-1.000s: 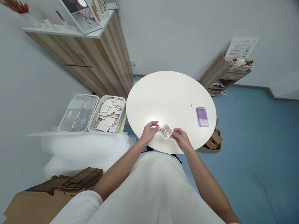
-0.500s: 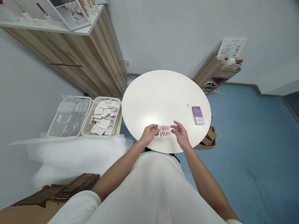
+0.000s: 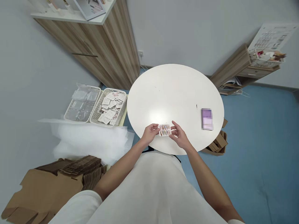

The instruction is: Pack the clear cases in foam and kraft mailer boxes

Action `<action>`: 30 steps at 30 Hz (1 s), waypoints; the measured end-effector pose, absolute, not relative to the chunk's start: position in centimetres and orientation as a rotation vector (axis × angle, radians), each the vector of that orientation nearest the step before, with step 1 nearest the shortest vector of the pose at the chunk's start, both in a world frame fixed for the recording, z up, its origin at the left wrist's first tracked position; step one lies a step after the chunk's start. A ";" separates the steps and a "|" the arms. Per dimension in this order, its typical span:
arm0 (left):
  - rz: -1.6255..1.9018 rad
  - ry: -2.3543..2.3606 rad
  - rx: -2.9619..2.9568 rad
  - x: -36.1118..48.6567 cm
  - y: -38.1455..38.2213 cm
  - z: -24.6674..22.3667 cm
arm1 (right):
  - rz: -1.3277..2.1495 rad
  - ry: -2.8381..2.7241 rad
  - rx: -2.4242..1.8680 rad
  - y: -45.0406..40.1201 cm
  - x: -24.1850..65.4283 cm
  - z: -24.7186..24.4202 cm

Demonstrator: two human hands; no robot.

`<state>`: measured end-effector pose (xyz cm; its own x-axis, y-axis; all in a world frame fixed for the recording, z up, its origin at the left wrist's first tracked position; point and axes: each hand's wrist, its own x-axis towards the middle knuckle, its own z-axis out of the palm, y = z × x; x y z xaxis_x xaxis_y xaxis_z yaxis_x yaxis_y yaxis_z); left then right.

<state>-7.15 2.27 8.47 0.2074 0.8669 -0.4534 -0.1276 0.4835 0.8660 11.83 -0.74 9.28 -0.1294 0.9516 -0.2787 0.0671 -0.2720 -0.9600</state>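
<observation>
A card of press-on nails, with shiny pinkish and multicoloured nails in two rows, is held a little over the near part of the white round table. My left hand pinches its left edge between thumb and fingers. At the opposite edge, my right hand has its thumb by the lower corner and its other fingers against the side, with the index finger raised and stretched out. Farther right on the tabletop lies a purple and pale-lilac stack, blurred by pixelation.
Left of the table stand a white basket of printed cards and another basket of clear plastic packs. White sheeting and flattened cardboard boxes lie nearer me. An open carton sits on the floor at right.
The view has turned slightly left, so the surroundings sit farther right. My right thumb has shifted down along the nail card's edge. My left hand keeps its pinch.
</observation>
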 end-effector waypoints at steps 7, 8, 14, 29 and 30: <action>0.879 1.313 0.729 -6.6 1.5 8.0 | 1.572 -1.360 -1.364 0.1 12.6 8.2; 0.894 1.332 0.727 -6.5 1.3 7.9 | 1.585 -1.375 -1.361 0.3 12.6 8.1; 1.035 1.416 0.736 -6.8 0.4 7.2 | 1.685 -1.358 -1.282 1.0 12.1 7.5; 0.971 1.426 1.019 -13.7 2.6 5.4 | 1.565 -1.159 -1.423 3.7 3.0 6.1; 0.970 1.426 1.022 -14.4 3.0 5.3 | 1.559 -1.163 -1.445 4.0 2.3 6.0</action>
<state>-14.36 2.98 5.25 -0.0514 0.9542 -0.2949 0.0763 0.2981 0.9515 2.32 3.96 6.01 -0.1293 0.9254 -0.3562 0.0781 -0.3486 -0.9340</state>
